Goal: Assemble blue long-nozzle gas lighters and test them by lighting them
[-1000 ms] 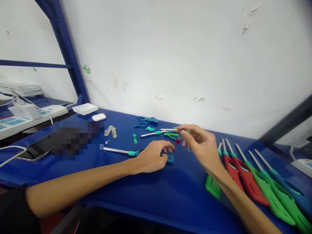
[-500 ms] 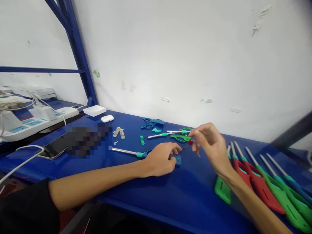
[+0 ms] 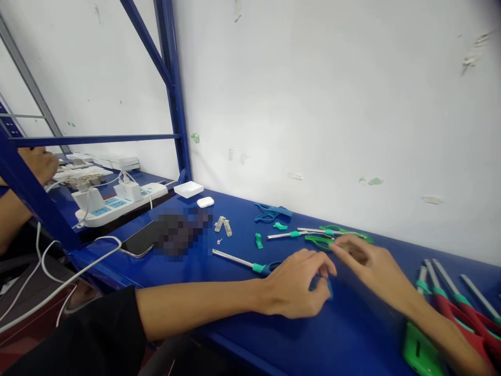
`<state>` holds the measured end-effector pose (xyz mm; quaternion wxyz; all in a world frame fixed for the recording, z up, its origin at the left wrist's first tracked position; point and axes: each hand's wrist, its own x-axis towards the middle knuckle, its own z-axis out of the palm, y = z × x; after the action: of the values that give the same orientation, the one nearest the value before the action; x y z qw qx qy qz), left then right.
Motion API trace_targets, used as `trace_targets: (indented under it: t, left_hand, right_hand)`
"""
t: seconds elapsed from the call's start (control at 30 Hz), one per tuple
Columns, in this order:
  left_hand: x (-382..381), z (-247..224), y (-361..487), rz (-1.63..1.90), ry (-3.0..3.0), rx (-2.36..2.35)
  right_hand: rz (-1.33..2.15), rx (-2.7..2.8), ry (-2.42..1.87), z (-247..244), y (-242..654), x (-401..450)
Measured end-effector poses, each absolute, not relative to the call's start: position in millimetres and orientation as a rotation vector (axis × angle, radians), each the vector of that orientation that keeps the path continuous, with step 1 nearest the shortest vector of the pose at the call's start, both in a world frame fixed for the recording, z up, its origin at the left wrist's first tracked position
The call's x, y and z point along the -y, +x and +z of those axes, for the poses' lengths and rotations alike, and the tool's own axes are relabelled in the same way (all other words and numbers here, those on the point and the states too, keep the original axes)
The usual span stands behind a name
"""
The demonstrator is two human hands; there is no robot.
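Observation:
Curled over a blue long-nosed lighter (image 3: 270,268) on the table is my left hand (image 3: 295,284); the lighter's silver nozzle points left and its body is mostly hidden under my palm. My right hand (image 3: 373,266) hovers to the right of it, thumb and forefinger brought together. What those fingers hold, if anything, is hidden and blurred. Just behind them lies an opened green lighter shell (image 3: 319,242) beside a silver nozzle (image 3: 282,236) with a teal collar. Small teal pieces (image 3: 259,241) and clear fuel tanks (image 3: 228,227) lie farther left.
Blue shell parts (image 3: 272,212) rest near the wall. Red lighters (image 3: 465,318) and a green lighter (image 3: 422,352) lie at right. A phone (image 3: 139,240), white earphone case (image 3: 205,202), white box (image 3: 189,189) and power strip (image 3: 121,205) are left. Another person's hand (image 3: 41,164) shows beyond the frame.
The view has swung left, shifting the scene rightward. My right hand has turned lower, and the small red object between its fingers is no longer visible. My left hand stays on the blue lighter.

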<state>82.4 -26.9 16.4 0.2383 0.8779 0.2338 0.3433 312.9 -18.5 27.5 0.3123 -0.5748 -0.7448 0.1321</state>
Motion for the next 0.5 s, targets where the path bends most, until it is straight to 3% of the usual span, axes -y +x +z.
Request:
trace_targets:
  t: [0.2, 0.5]
  left_hand:
    - [25.9, 14.4, 83.5, 0.948, 2.510, -0.604]
    - [26.4, 25.0, 80.1, 0.945, 2.727, -0.649]
  right_hand:
    - [0.259, 2.326, -1.576, 19.3, 314.3, 14.6]
    - [0.168, 2.395, -1.588, 8.7, 322.6, 11.0]
